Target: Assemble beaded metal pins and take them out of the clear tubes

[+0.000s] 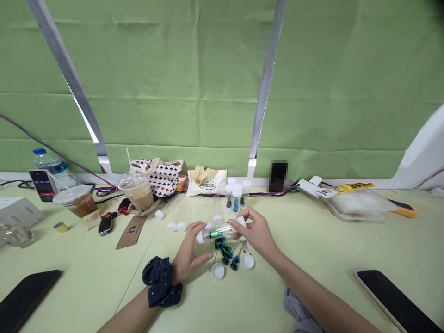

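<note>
A clear plastic tube (pixel 225 230) with white ends lies level between my hands; a green piece with a thin stem is inside. My right hand (pixel 255 231) is closed on its right end, at the white cap (pixel 241 223). At the other end, my left hand (pixel 189 256) has its fingers by the white end, perhaps touching it, with the thumb stretched away. Below the tube lie several blue, green and black pieces (pixel 227 254) with thin stems. Two round white caps, one at the left (pixel 218 271) and one at the right (pixel 248 261), lie beside them.
Capped clear tubes (pixel 237 196) stand behind my hands, with loose white caps (pixel 176 227) to the left. Two drink cups, one clear (pixel 138 192), one brown (pixel 78 201), and a bottle (pixel 52 166) stand left. Phones lie at right (pixel 391 298) and left (pixel 29 296).
</note>
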A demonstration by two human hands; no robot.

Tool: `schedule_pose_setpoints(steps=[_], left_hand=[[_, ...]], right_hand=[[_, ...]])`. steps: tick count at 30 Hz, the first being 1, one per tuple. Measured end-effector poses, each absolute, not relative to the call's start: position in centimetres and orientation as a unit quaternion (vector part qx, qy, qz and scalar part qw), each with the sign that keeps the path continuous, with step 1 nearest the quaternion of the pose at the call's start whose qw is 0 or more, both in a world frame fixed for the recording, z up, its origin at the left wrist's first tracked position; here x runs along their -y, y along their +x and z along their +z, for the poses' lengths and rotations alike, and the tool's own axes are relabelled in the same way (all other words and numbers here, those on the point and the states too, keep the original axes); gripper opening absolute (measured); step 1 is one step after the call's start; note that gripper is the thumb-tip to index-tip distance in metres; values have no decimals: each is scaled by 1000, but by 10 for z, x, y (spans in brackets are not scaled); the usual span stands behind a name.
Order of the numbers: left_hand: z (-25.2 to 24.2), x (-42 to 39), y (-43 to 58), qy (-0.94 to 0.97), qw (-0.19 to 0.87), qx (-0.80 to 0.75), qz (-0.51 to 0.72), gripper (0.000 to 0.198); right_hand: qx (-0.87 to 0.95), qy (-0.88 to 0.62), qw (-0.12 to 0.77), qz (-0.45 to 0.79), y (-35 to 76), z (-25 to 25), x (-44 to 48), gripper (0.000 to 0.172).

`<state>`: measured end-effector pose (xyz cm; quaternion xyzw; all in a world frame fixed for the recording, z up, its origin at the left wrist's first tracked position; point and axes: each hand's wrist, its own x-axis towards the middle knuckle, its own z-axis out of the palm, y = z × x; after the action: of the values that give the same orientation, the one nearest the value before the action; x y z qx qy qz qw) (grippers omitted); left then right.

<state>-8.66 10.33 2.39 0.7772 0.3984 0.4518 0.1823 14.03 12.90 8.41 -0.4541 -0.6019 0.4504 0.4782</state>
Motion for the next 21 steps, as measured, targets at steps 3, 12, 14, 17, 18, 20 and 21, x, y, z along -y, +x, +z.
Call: schedule_pose_setpoints(steps=[3, 12, 14, 17, 18, 20, 21], left_hand=[[22, -101, -85, 756, 241, -414, 446, 39], [35, -100, -77, 644, 431, -456, 438, 33], [33, -102, -77, 596, 499, -457, 432, 40], [30, -107, -80, 526, 566, -450, 448, 41], [29, -109, -82, 505, 582, -445, 457, 40], [27, -112, -85, 468, 603, -439, 473, 37], [27, -114, -87, 456, 605, -441, 482, 37]], right_hand=[[608, -472, 447, 456, 133, 63, -130, 46], [684, -477, 445, 325, 136, 54, -127, 37], [726, -437, 443, 292, 138, 56, -127, 28], [773, -373, 442, 260, 143, 59, -132, 20], [780, -357, 448, 251, 145, 59, -134, 19], [784, -344, 460, 236, 148, 59, -140, 19], [782, -346, 463, 232, 150, 57, -142, 18]])
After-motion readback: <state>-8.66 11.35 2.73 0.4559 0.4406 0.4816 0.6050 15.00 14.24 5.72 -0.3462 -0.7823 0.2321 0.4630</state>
